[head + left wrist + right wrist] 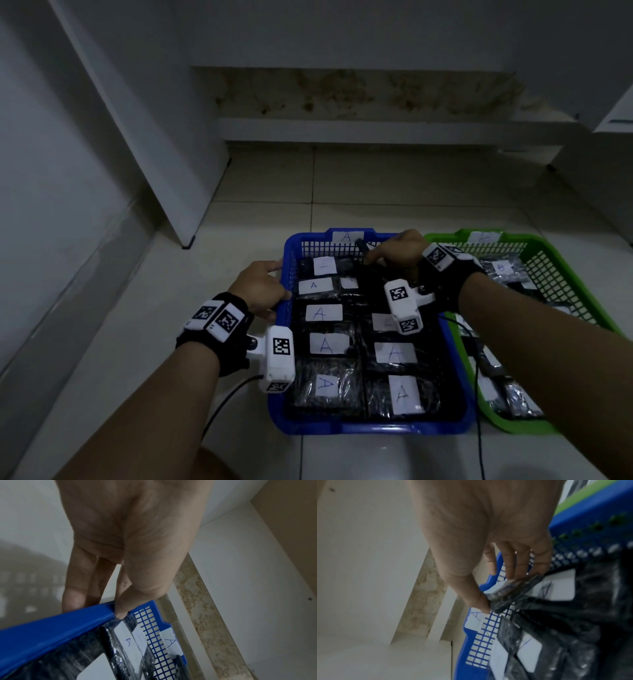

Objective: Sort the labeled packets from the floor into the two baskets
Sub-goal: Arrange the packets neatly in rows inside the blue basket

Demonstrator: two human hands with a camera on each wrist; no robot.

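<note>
1. Looking from the head view: the blue basket (363, 426) sits on the floor (376, 178), filled with black packets labeled A, and the green basket (603, 329) touches it on the right, holding packets of which one reads B. No packet is seen on the floor. The left hand (260, 287) holds the blue basket's left rim; the right hand (400, 248) pinches a black packet (368, 255) at the far end of the blue basket.

2. Left wrist view: the thumb (121, 608) presses the rim's inner edge while the fingers (73, 593) lie on the outer side, so the hand clamps the rim. Keeping this hold firm should stop the basket sliding as the packet goes in.

3. Right wrist view: thumb (479, 601) and fingers (513, 566) are closed on the packet's crinkled edge, close to the far mesh wall (488, 628). I judge it best to lay the packet flat, label up, in the far-right gap, then let go only once it rests.
</note>
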